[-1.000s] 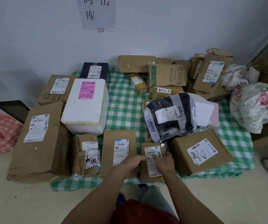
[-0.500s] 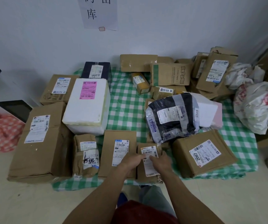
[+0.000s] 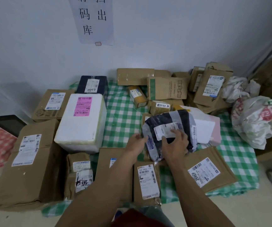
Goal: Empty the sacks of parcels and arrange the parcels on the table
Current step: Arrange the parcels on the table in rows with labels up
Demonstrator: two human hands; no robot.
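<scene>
Both hands are on the grey-and-black mailer bag (image 3: 169, 118), which lies right of centre on the green-checked tabletop (image 3: 122, 115), overlapping a white-and-pink parcel (image 3: 209, 128) behind it. On the left hand (image 3: 136, 144) the fingers (image 3: 137, 136) curl round the bag's left edge, pinching it. On the right hand (image 3: 176, 145) the fingers (image 3: 177, 132) spread loosely, pressing its white label. A small brown carton (image 3: 146, 182) lies just beside the wrists.

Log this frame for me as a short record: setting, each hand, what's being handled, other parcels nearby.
Setting: table under a green checked cloth, parcels spread over it
Handled item: grey-and-black mailer bag, lying partly on other parcels mid-table
Left hand: holds the bag's left edge
Right hand: fingers spread on the bag's top
Nearby: white foam box at left; white plastic sacks at far right
</scene>
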